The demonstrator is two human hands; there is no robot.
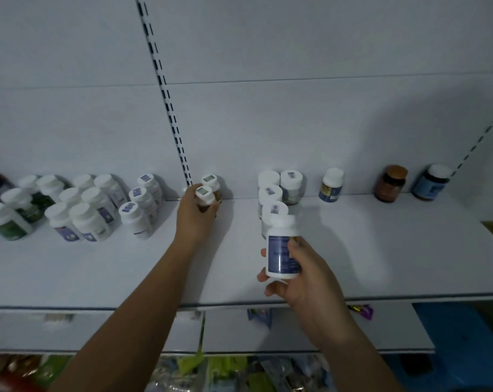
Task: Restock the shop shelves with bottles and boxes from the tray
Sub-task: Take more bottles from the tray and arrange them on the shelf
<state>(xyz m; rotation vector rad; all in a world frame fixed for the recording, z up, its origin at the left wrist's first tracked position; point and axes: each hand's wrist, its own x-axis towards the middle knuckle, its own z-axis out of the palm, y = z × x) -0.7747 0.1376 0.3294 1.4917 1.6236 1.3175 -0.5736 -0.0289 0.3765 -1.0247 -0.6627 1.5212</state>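
Care with alignment matters most here: the left hand [195, 219] curls round a small brown bottle with a white cap [205, 195] deep on the flat white metal shelf [381, 250]. I judge it should settle upright just in front of its matching twin [210, 181] by the back panel before the fingers let go. The right hand [301, 275] grips a white plastic bottle with a blue label [282, 250] above the shelf's front, near a row of white-capped bottles [270, 193], likely its place. The shelf looks smooth and dim; a black-slotted upright [166, 94] splits the pale back wall, colourful packets [225, 372] crowd below, and no tray shows.
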